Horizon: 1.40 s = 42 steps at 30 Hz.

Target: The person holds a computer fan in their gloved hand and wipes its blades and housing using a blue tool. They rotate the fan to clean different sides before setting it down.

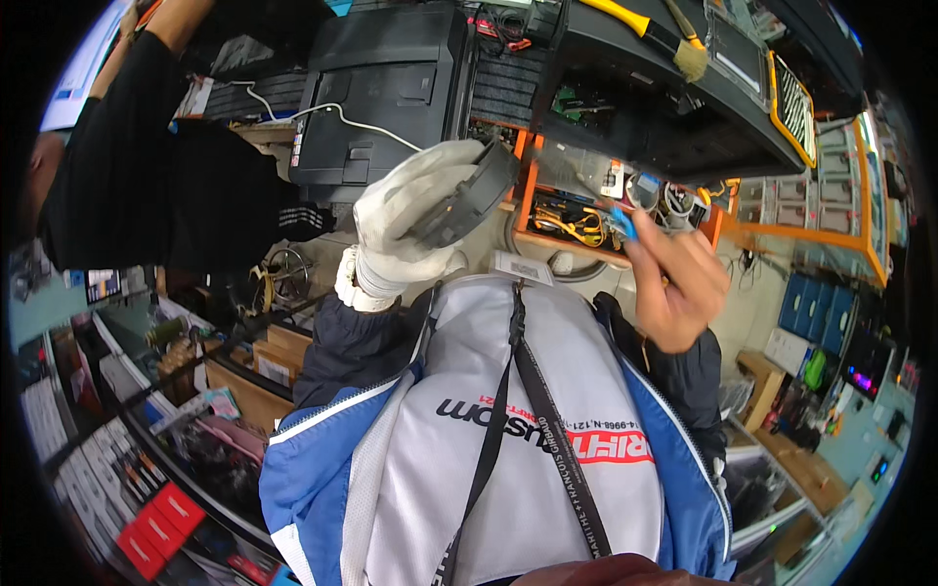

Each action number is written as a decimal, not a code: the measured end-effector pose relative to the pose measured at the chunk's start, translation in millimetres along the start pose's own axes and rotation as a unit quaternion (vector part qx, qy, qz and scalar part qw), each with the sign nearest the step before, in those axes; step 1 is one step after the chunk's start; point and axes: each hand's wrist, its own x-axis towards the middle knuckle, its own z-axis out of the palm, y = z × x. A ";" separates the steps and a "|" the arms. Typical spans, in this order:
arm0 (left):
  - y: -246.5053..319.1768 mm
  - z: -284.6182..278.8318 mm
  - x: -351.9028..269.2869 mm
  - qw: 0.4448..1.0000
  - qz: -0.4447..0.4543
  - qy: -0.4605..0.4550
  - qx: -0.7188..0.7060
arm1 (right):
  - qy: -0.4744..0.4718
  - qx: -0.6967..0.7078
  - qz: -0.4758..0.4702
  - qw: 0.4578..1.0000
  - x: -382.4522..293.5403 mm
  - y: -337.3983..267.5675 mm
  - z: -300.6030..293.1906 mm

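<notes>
My left hand [399, 216], in a white knit glove, grips a dark grey plastic part [465, 201] with a curved rim, tilted in front of my chest. My bare right hand [678, 282] pinches a small blue-handled tool [623, 222] between thumb and fingers. A blurred thin shaft seems to run from it up and left toward the plastic part, apart from it; its tip is too blurred to tell its kind. Beyond the right hand, an orange wooden drawer [564, 244] stands open, holding yellow-handled tools [579, 225] and cables.
A black printer [381, 95] with a white cable [319, 110] over it stands ahead left. Ahead right is a black computer case [674, 124], bearing a yellow-handled brush [623, 18] and a bit set [793, 110]. A person in black [168, 198] is at the left. A lanyard card [522, 268] hangs before me.
</notes>
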 end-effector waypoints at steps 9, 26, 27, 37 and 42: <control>-49.3 -123.7 1.7 0.996 0.027 -0.082 -0.035 | -0.020 -0.075 0.015 0.997 12.4 -95.9 81.7; -10.6 -185.3 -39.1 0.982 0.147 -0.055 -0.107 | -0.016 0.005 0.023 1.000 17.5 -149.5 87.6; -1.5 -177.1 -43.1 0.986 0.138 -0.021 -0.090 | -0.021 0.083 -0.023 0.996 21.6 -163.5 86.1; 73.3 -95.1 -83.2 0.928 -0.021 0.165 -0.334 | 0.003 0.232 0.166 0.958 -35.6 -122.4 92.6; 104.0 -44.6 -107.7 0.758 -0.276 0.242 -0.539 | -0.107 0.535 0.207 0.812 -41.3 -134.6 103.0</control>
